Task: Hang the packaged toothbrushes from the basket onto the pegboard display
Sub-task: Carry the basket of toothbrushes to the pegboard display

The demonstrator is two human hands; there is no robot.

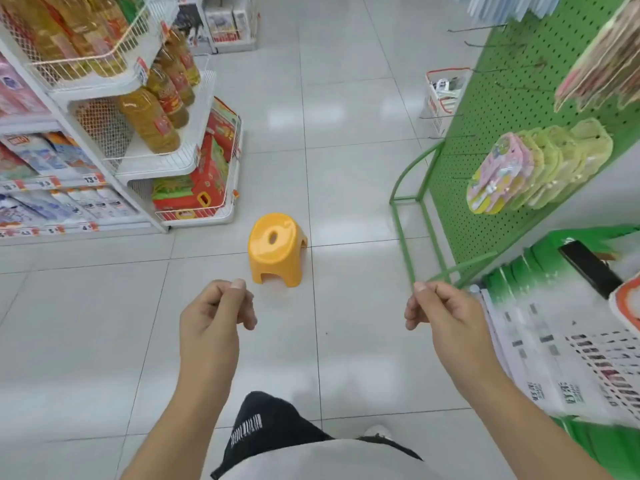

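Head view: both hands hover low in the frame over the tiled floor (329,161). The left hand (216,308) and the right hand (438,306) each have a loosely curled grip and carry nothing. The basket (437,98) stands on the floor at upper right, beside the far end of the green pegboard (485,161); its contents are too small to identify. Several bare hooks (474,27) await stock, so hanging appears not yet begun. A yellow stool (277,249) occupies mid-aisle; open floor runs past it toward the basket.
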